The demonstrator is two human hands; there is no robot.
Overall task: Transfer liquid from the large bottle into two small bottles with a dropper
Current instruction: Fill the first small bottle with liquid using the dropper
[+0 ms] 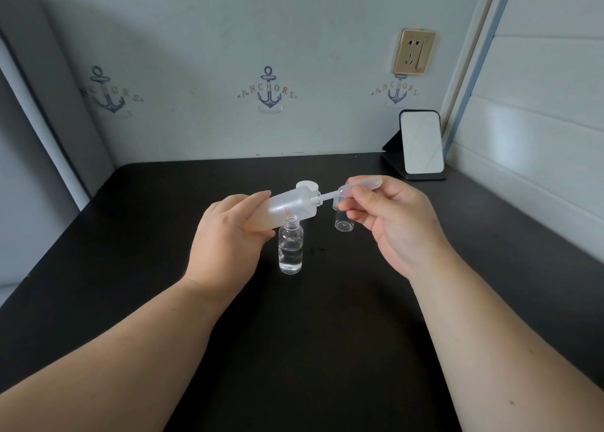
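My left hand [225, 235] grips the large frosted bottle [289, 208], tilted with its open neck pointing right. My right hand [392, 219] pinches the clear plastic dropper [353, 188]; its thin tip sits in the large bottle's neck. A small clear bottle [290, 248] stands open on the black table [310, 333] in front of the large bottle, partly filled with clear liquid. A second small clear bottle [344, 221] stands further right, half hidden behind my right fingers; how much it holds is unclear.
A white cap [307, 185] lies behind the large bottle. A small mirror on a black stand [421, 144] sits at the table's back right corner. Walls close the table at the back and right; a wall socket [414, 51] is above the mirror.
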